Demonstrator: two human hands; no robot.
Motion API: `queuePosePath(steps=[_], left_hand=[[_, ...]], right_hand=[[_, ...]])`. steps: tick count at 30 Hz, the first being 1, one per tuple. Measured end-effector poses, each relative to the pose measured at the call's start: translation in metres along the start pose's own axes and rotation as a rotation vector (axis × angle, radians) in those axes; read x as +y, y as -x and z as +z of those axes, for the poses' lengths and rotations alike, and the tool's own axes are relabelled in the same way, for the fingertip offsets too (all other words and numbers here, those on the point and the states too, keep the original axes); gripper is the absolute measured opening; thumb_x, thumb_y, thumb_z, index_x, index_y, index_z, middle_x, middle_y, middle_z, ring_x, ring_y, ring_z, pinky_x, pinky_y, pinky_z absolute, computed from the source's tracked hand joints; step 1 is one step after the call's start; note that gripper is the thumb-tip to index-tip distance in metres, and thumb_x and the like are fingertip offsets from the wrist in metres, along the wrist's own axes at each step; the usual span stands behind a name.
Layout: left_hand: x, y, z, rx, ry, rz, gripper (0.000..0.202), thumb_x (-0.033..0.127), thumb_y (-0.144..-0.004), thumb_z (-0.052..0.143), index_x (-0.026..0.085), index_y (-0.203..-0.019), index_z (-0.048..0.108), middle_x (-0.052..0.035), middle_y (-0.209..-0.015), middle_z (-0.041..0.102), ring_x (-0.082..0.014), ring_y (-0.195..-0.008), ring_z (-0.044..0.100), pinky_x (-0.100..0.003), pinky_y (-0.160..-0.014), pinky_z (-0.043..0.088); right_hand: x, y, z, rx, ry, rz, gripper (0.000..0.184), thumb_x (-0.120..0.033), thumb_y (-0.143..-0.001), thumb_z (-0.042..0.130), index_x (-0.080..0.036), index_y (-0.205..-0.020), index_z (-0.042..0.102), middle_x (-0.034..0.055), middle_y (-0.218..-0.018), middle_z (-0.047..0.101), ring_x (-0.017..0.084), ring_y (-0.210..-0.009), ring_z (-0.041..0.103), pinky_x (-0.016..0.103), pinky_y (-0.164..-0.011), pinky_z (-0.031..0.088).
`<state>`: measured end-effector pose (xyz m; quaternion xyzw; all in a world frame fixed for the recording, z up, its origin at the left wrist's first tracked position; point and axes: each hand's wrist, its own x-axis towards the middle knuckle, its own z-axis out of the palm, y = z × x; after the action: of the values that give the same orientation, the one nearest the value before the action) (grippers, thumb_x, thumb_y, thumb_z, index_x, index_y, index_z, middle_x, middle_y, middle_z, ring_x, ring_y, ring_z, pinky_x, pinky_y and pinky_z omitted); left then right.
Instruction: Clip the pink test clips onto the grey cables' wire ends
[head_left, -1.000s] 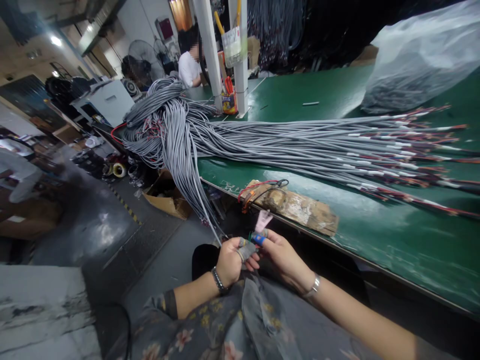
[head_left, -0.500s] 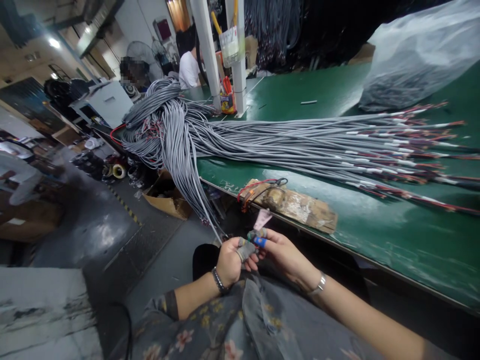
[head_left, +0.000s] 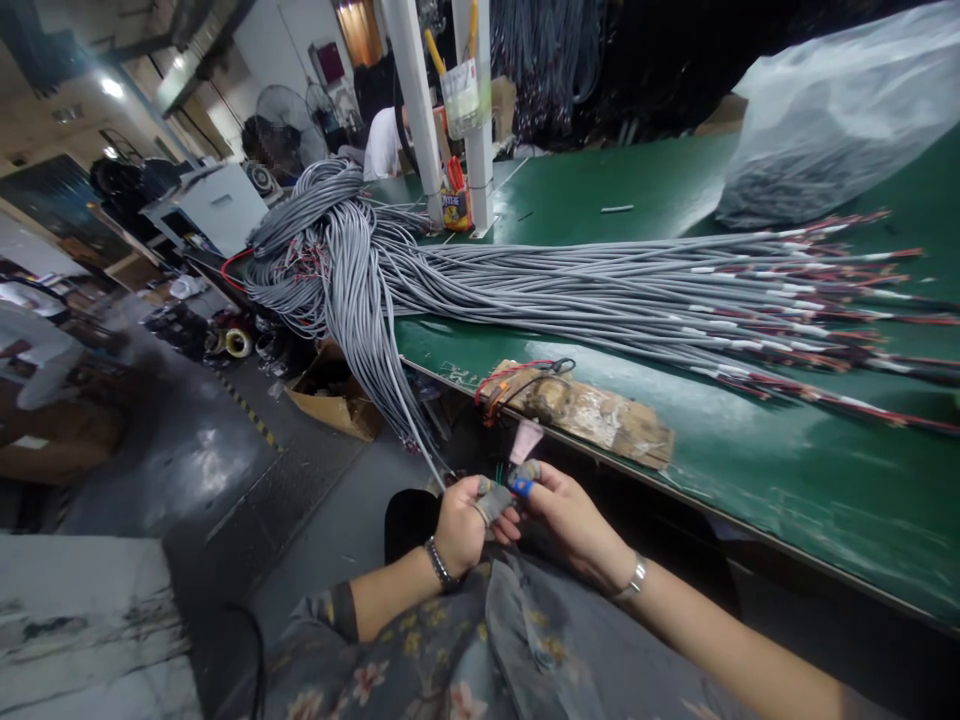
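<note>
My left hand (head_left: 465, 522), with grey tape or covers on its thumb and finger, is closed around the end of a grey cable (head_left: 429, 455) that comes down from the hanging bundle. Thin green wires (head_left: 500, 473) stick up from its fingertips. Close beside it, my right hand (head_left: 566, 512) pinches with thumb and forefinger; blue and grey wraps cover the fingertips. What lies in that pinch is too small to make out. A pale pink tag (head_left: 526, 441) shows just above the right fingertips, near the table edge.
Many grey cables (head_left: 525, 285) with stripped ends lie along the green table (head_left: 795, 510). A wooden board (head_left: 630, 425) with wires sits at its edge. Behind are a plastic bag (head_left: 840, 120) and posts (head_left: 469, 130) with tool pouches. An open carton (head_left: 330, 400) stands below.
My right fingers have drawn slightly apart from the left ones, and the green wires between them now show more clearly. My left hand has hardly moved.
</note>
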<state>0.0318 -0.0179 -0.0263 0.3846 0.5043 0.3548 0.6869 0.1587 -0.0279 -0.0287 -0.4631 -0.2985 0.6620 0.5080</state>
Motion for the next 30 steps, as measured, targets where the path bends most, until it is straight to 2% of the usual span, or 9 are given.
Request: queuePosePath(steps=[3, 6, 10, 13, 16, 20, 23, 30], left_hand=[[0.001, -0.001, 0.001, 0.048, 0.038, 0.004, 0.040, 0.051, -0.055, 0.071, 0.015, -0.066, 0.057, 0.0001, -0.050, 0.059, -0.0096, -0.035, 0.052, -0.018, -0.034, 0.034], [0.002, -0.001, 0.000, 0.062, 0.039, 0.011, 0.040, 0.051, -0.056, 0.071, 0.015, -0.062, 0.054, 0.0001, -0.048, 0.058, -0.0078, -0.033, 0.050, -0.017, -0.032, 0.027], [0.006, -0.001, -0.003, 0.069, 0.086, -0.003, 0.042, 0.051, -0.052, 0.074, 0.015, -0.057, 0.052, -0.0004, -0.044, 0.057, -0.0068, -0.029, 0.047, -0.016, -0.031, 0.020], [0.011, 0.001, -0.005, 0.019, 0.123, -0.029, 0.042, 0.048, -0.049, 0.076, 0.015, -0.055, 0.052, -0.0008, -0.041, 0.056, -0.0073, -0.027, 0.045, -0.017, -0.029, 0.019], [0.018, 0.002, -0.004, -0.075, 0.147, -0.071, 0.041, 0.046, -0.048, 0.078, 0.014, -0.056, 0.053, -0.0016, -0.041, 0.057, -0.0075, -0.026, 0.044, -0.017, -0.028, 0.018], [0.026, 0.001, 0.003, -0.157, 0.157, -0.106, 0.040, 0.044, -0.049, 0.078, 0.014, -0.057, 0.053, -0.0014, -0.042, 0.057, -0.0073, -0.026, 0.044, -0.017, -0.027, 0.019], [0.028, -0.002, 0.007, -0.162, 0.147, -0.105, 0.040, 0.044, -0.049, 0.078, 0.015, -0.056, 0.051, -0.0015, -0.042, 0.057, -0.0074, -0.026, 0.044, -0.017, -0.027, 0.018], [0.028, -0.005, 0.007, -0.108, 0.155, -0.111, 0.040, 0.044, -0.047, 0.078, 0.014, -0.054, 0.052, -0.0013, -0.040, 0.056, -0.0068, -0.026, 0.043, -0.017, -0.028, 0.017]], right_hand=[[0.008, 0.000, 0.001, 0.024, -0.091, -0.004, 0.031, -0.043, -0.064, 0.075, -0.020, -0.065, 0.054, -0.0050, -0.051, 0.051, 0.010, -0.046, 0.042, 0.025, -0.049, 0.034], [0.008, -0.001, -0.001, 0.045, -0.156, 0.024, 0.031, -0.040, -0.060, 0.080, -0.019, -0.065, 0.058, -0.0039, -0.055, 0.054, 0.009, -0.048, 0.042, 0.024, -0.049, 0.035], [0.003, -0.004, -0.012, 0.088, -0.297, 0.049, 0.038, -0.050, -0.055, 0.081, -0.019, -0.063, 0.062, -0.0033, -0.057, 0.055, 0.008, -0.048, 0.042, 0.024, -0.049, 0.040], [0.001, -0.010, -0.022, 0.082, -0.339, 0.079, 0.043, -0.057, -0.054, 0.080, -0.019, -0.066, 0.066, -0.0003, -0.062, 0.060, 0.010, -0.052, 0.048, 0.024, -0.050, 0.043], [-0.003, -0.017, -0.027, 0.021, -0.328, 0.091, 0.042, -0.059, -0.058, 0.077, -0.019, -0.069, 0.068, 0.0023, -0.068, 0.064, 0.011, -0.054, 0.051, 0.024, -0.052, 0.045], [-0.011, -0.024, -0.023, -0.048, -0.253, 0.005, 0.043, -0.060, -0.065, 0.072, -0.019, -0.076, 0.069, 0.0021, -0.068, 0.063, 0.011, -0.055, 0.049, 0.025, -0.051, 0.043], [-0.015, -0.024, -0.018, -0.033, -0.200, -0.053, 0.044, -0.060, -0.062, 0.074, -0.018, -0.073, 0.066, -0.0013, -0.059, 0.056, 0.010, -0.052, 0.043, 0.024, -0.048, 0.036], [-0.020, -0.021, -0.011, 0.005, -0.149, -0.031, 0.048, -0.065, -0.060, 0.072, -0.020, -0.065, 0.057, -0.0043, -0.051, 0.048, 0.011, -0.049, 0.038, 0.025, -0.047, 0.030]])
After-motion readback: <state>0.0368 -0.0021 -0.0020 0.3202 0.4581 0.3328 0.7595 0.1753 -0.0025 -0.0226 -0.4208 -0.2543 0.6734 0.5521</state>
